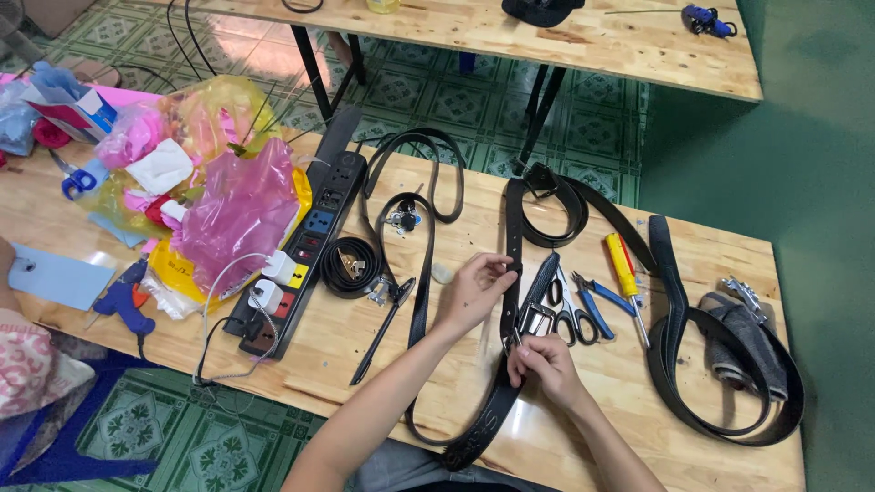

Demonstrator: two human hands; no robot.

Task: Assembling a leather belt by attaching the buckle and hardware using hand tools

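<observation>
While the person sits at the near edge of the wooden table (365, 355), many things lie on it. Toward the left edge there is a blue glue gun (123, 299), and behind it a heap of pink and yellow plastic bags (223, 196). Next comes a black power strip (305, 246) with two white plugs, then a coiled black belt (351, 266).

Near the middle of the table, the left hand (471, 293) is partly closed, and its fingertips pinch the strap of a long black belt (510, 273) that runs from the far edge toward the near edge. Just to the right and nearer, the right hand (547, 366) is curled and holds the metal buckle (529, 321) of the same belt.

Beside the buckle lie scissors (570, 314), blue-handled pliers (594, 302) and a yellow screwdriver (627, 273). Toward the right edge more black belts (679, 364) lie in a loop around a grey rolled strap (743, 342).
</observation>
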